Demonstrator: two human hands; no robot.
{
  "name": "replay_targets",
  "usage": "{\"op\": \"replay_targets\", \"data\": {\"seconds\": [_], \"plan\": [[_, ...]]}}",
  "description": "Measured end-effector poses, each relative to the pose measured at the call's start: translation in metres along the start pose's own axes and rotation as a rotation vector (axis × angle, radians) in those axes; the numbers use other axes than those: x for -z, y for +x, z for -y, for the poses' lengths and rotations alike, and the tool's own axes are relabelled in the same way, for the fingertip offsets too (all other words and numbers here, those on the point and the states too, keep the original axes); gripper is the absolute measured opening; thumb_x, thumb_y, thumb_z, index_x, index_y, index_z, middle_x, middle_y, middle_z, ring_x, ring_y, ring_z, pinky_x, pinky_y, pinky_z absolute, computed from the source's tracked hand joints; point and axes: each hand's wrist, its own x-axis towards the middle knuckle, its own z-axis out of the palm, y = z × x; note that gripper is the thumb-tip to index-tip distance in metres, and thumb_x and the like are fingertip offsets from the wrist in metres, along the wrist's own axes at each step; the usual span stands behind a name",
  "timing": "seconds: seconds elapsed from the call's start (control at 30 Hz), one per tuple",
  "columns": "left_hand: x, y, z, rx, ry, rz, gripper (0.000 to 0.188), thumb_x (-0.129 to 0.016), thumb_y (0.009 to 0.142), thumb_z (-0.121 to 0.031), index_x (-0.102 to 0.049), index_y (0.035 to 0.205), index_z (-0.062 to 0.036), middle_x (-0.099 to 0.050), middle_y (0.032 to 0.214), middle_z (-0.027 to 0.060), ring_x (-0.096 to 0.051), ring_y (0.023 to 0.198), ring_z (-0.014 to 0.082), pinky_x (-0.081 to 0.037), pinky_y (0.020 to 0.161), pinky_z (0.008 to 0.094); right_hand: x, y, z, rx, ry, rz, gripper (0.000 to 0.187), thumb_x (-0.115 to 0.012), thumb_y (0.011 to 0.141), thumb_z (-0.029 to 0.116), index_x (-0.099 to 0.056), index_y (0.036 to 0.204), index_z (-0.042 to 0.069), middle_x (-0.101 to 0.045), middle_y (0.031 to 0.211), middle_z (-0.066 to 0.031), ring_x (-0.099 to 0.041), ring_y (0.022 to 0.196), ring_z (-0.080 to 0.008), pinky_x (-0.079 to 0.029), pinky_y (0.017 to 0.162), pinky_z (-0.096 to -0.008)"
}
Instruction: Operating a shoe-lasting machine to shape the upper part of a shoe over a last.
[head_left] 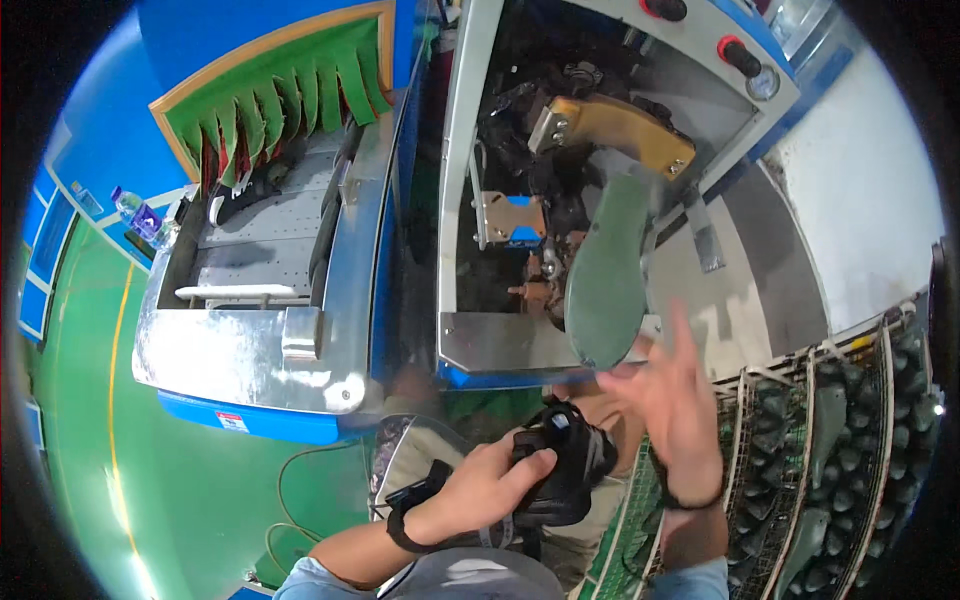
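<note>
Fingers (503, 452) and thumb of the left hand (478, 492) are wrapped over the near-left side of a black, shoe-like piece (562, 476), and I see that grip as firm, with the thumb laid across its top. I have this piece low in front of the body, just below the machine's (520, 345) front edge. The left forearm (365, 548) comes up from the lower left, slanting to the right, with a dark band (402, 530) at the wrist. The right hand (682, 415) stands higher: its forearm (695, 542) rises almost straight from the lower edge, a dark band (692, 498) at that wrist too, and the palm is turned inward. Its fingers are loose and spread, the index pointing up and the thumb reaching left toward the rounded lower end of a green sole-shaped plate (607, 285). The hand is blurred, so from my end I cannot tell whether the thumb touches the plate or sits just beside it. The plate stands lengthwise before the machine's opening, its narrow end beneath a yellowish curved block (625, 132). Right of the right wrist, I have a wire rack (738, 470) filled with dark pieces (848, 462).
</note>
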Motion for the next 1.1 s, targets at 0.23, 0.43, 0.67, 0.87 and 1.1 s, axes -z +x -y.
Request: {"op": "replay_targets", "data": {"seconds": [0.23, 0.43, 0.67, 0.87, 1.1], "plan": [[0.012, -0.022, -0.035, 0.07, 0.447, -0.073, 0.046, -0.057, 0.097, -0.042, -0.06, 0.114, 0.0001, -0.064, 0.072, 0.0157, -0.065, 0.071, 0.0293, -0.05, 0.069, 0.0406, -0.033, 0.058, 0.008, -0.011, 0.133, -0.074, 0.057, -0.06, 0.1, 0.021, -0.041, 0.147, -0.003, -0.061, 0.129, -0.0178, -0.064, 0.115, -0.0298, -0.055, 0.094, -0.0457], [-0.008, -0.019, -0.005, -0.029, 0.515, -0.021, 0.052, -0.065, 0.091, -0.042, -0.061, 0.118, 0.0029, -0.07, 0.092, 0.026, -0.07, 0.088, 0.0363, -0.053, 0.081, 0.0428, 0.126, -0.108, -0.042, 0.203, 0.193, -0.34, 0.066, -0.071, 0.089, 0.02, -0.044, 0.139, -0.012, -0.063, 0.122, -0.0321, -0.071, 0.097, -0.0354, -0.06, 0.083, -0.0417], [-0.017, -0.018, 0.024, -0.151, 0.8, 0.135, 0.033, -0.068, 0.093, -0.024, -0.065, 0.111, 0.0034, -0.071, 0.101, 0.0186, -0.067, 0.093, 0.0317, -0.051, 0.081, 0.0389, 0.194, -0.349, -0.061, 0.286, 0.316, -1.183, 0.051, -0.063, 0.09, 0.033, -0.057, 0.125, -0.003, -0.069, 0.103, -0.0245, -0.066, 0.071, -0.0215, -0.056, 0.062, -0.0317], [-0.041, -0.01, 0.032, -0.185, 0.734, 0.19, 0.031, -0.066, 0.094, -0.021, -0.064, 0.111, 0.0046, -0.069, 0.098, 0.0168, -0.061, 0.089, 0.0293, -0.048, 0.085, 0.0382, 0.295, -0.519, -0.072, 0.938, 1.158, -0.831, 0.065, -0.059, 0.087, 0.049, -0.051, 0.118, -0.008, -0.06, 0.089, -0.0116, -0.062, 0.063, -0.0201, -0.057, 0.055, -0.0325], [0.048, -0.052, -0.006, -0.208, 0.542, -0.165, 0.029, -0.065, 0.095, -0.022, -0.061, 0.113, 0.0001, -0.063, 0.103, 0.0101, -0.06, 0.091, 0.0191, -0.049, 0.082, 0.0342, 0.396, -0.544, -0.072, 0.779, 0.917, -1.174, 0.033, -0.058, 0.099, 0.026, -0.055, 0.118, -0.001, -0.058, 0.085, -0.0135, -0.054, 0.056, -0.0139, -0.047, 0.049, -0.0251]]}}
